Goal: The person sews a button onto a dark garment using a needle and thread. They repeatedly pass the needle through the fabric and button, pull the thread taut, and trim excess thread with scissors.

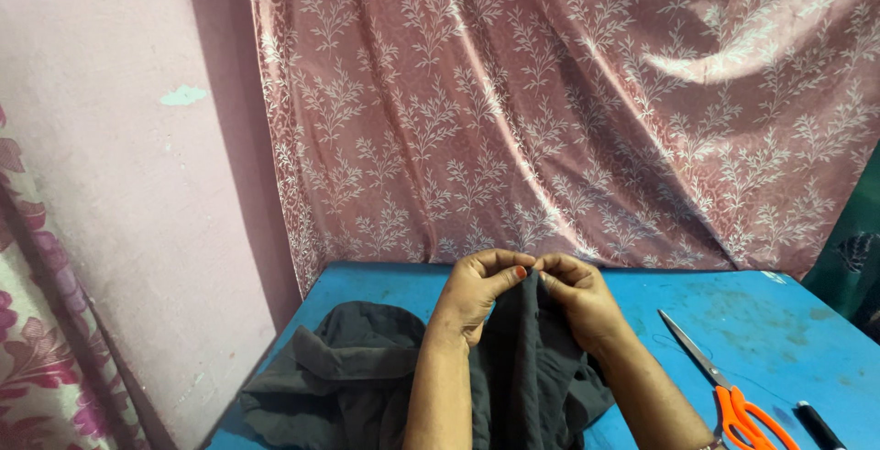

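A dark grey-black cloth (348, 372) lies bunched on the blue table (761, 317), and part of it is lifted up between my hands. My left hand (477, 294) pinches the raised top edge of the cloth with thumb and fingers. My right hand (577, 296) pinches the same edge right beside it, fingertips almost touching the left ones. Both forearms rise from the bottom of the view, with the cloth hanging between them.
Orange-handled scissors (729, 390) lie on the table to the right of my right arm, next to a small black cylindrical object (819, 427). A pink patterned curtain (568, 111) hangs behind the table. A pink wall (119, 184) stands at the left.
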